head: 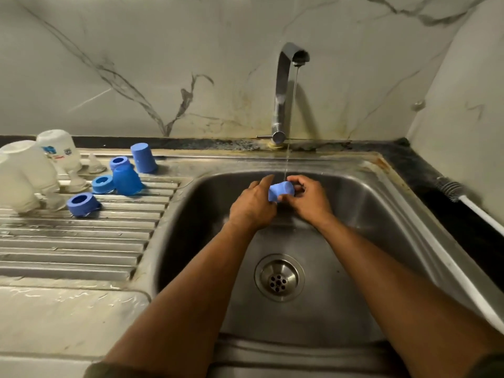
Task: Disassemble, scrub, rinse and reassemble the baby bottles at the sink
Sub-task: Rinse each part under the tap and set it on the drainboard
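Left hand: the left hand (252, 204) gripped one end of a blue bottle cap (281, 190), fingers curled round it, thumb on top.
Right hand: the right hand (308, 199) pinched the cap's other end with curled fingers.
Cap: it lay sideways between both hands, over the back of the sink basin (362, 214), under a thin stream of water (289, 126) from the tap (282, 88).
Drain: a steel strainer (279, 277) sat in the basin floor, nearer than the hands.
Draining board: on the ribbed board (81, 241) to the left stood two more blue caps (143, 157) upside down, three blue collar rings (81, 204), clear teats (95, 162) and inverted cloudy bottles (58, 148).
Counter right: a bottle brush (452, 190) with a white handle lay on the dark counter (425, 170) beside the sink.
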